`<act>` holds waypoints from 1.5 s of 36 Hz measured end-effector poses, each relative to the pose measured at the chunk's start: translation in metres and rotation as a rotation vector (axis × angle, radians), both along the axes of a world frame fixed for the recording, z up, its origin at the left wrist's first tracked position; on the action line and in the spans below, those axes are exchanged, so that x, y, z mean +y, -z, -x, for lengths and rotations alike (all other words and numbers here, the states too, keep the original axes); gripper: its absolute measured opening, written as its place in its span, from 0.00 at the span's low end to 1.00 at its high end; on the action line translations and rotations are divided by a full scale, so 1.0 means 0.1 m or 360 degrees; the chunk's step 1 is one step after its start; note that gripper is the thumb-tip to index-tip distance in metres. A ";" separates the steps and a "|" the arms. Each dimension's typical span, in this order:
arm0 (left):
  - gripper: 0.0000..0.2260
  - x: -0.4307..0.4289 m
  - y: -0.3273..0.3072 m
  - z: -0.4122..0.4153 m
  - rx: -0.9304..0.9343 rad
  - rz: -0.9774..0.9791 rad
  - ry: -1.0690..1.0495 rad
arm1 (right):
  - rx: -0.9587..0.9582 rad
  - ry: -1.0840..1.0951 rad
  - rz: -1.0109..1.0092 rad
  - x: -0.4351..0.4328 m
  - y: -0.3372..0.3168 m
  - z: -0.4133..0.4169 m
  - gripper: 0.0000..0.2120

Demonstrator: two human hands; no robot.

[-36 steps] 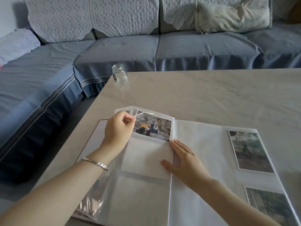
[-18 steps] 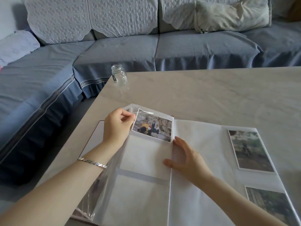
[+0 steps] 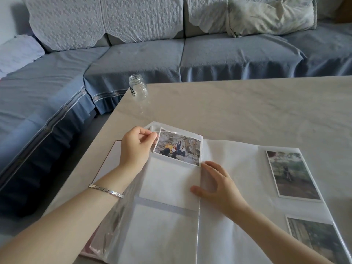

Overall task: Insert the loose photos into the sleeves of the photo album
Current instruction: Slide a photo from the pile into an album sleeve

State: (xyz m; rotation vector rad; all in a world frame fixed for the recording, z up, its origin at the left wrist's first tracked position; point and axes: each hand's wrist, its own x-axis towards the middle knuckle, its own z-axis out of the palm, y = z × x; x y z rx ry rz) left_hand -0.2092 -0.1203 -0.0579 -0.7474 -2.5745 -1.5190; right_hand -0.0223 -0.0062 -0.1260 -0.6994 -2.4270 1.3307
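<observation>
Hands: two are seen, both bare, both over the open album.
Left hand: the lifted edge of the clear sleeve is pinched between thumb and forefinger, with the other fingers curled beneath. One bracelet is worn on the wrist.
Right hand: it is laid flat with the fingers spread beside the centre fold. The fingertips are placed just beside the lower right corner of the group photo, and nothing is gripped.
Group photo: one. It is seen in the top pocket of the left page, slightly tilted, with its upper left corner next to the left fingertips. Whether it is fully seated under the film cannot be told.
Photo album: one. It is laid open towards the near left corner of the bench, with its left cover close to the left edge.
Right page: two photos are held near its outer edge, one above the other. The upper photo is fully seen. The lower photo is cut off by the frame.
Photos counted: three in all.
Glass jar: one. It is stood upright at the far left corner of the bench, well apart from the album.
Sofa: one, covered in blue. It is set along the far and left edges of the bench, and one pale cushion is laid against its back.
</observation>
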 end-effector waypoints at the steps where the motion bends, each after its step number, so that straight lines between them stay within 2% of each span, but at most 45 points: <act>1: 0.09 0.01 -0.01 -0.01 -0.0034 -0.0015 -0.0003 | 0.0000 -0.0003 0.0000 0.00 0.00 0.00 0.35; 5: 0.10 0.01 0.01 0.02 -0.0153 -0.0018 -0.0010 | 0.0011 0.0000 -0.0002 0.01 0.00 0.00 0.35; 8: 0.08 -0.05 0.11 0.06 -0.0118 0.0232 -0.0014 | -0.0009 -0.0035 -0.0006 0.01 -0.01 0.00 0.34; 10: 0.03 -0.08 0.17 0.04 0.0038 0.0514 0.0015 | -0.0032 -0.0077 -0.0011 0.02 -0.04 0.00 0.34; 11: 0.05 -0.08 0.20 0.02 0.0181 0.0657 0.0040 | -0.0047 -0.0098 -0.0019 0.02 -0.05 -0.01 0.33; 12: 0.10 -0.07 0.24 -0.01 0.0344 0.0785 0.0098 | -0.0060 -0.0114 -0.0030 0.03 -0.06 -0.02 0.33; 14: 0.16 0.00 0.29 -0.11 0.0566 0.0817 0.0350 | -0.0087 -0.0126 -0.0061 0.03 -0.07 -0.06 0.30; 16: 0.19 0.08 0.32 -0.24 0.0513 0.0754 0.0759 | -0.0106 -0.0144 -0.0108 0.04 -0.08 -0.13 0.27; 18: 0.30 0.16 0.36 -0.36 0.0375 0.0906 0.1059 | -0.0135 -0.0181 -0.0182 0.07 -0.06 -0.20 0.25; 20: 0.38 0.19 0.41 -0.42 0.0369 0.1302 0.1072 | -0.0175 -0.0203 -0.0228 0.11 -0.06 -0.29 0.22; 21: 0.39 0.20 0.42 -0.42 0.0360 0.1447 0.1015 | -0.0187 -0.0210 -0.0246 0.14 -0.07 -0.33 0.21; 23: 0.29 0.21 0.41 -0.40 0.0197 0.1556 0.0823 | -0.0205 -0.0218 -0.0275 0.20 -0.07 -0.43 0.19; 26: 0.26 0.25 0.35 -0.36 0.0030 0.1585 0.0504 | -0.0233 -0.0186 -0.0309 0.31 -0.10 -0.61 0.16; 30: 0.13 0.37 0.21 -0.48 0.0151 0.1311 0.0273 | -0.0334 -0.0142 -0.0418 0.50 -0.19 -0.93 0.14; 33: 0.14 0.51 0.09 -0.72 0.0194 0.1024 0.0359 | -0.0413 0.0035 -0.0577 0.71 -0.26 -1.24 0.14; 35: 0.11 0.62 0.03 -0.94 0.0118 0.0904 0.0454 | -0.0454 0.0258 -0.0610 0.87 -0.26 -1.50 0.14; 39: 0.07 0.81 -0.01 -1.34 0.0034 0.0722 0.0717 | -0.0876 0.0607 -0.0704 1.15 -0.26 -2.03 0.22; 43: 0.06 0.93 -0.03 -1.64 -0.0022 0.0717 0.0905 | -0.1261 0.0845 -0.0704 1.28 -0.19 -2.39 0.26; 45: 0.06 0.98 -0.02 -1.74 -0.0061 0.0720 0.0969 | -0.1335 0.0811 -0.0764 1.28 -0.16 -2.48 0.26; 49: 0.09 1.03 -0.01 -1.88 -0.0128 0.0717 0.1072 | -0.1264 0.0621 -0.0883 1.29 -0.16 -2.60 0.18; 54: 0.12 1.03 -0.04 -2.01 -0.0226 0.0721 0.1130 | -0.1153 0.0593 -0.0810 1.28 -0.22 -2.64 0.13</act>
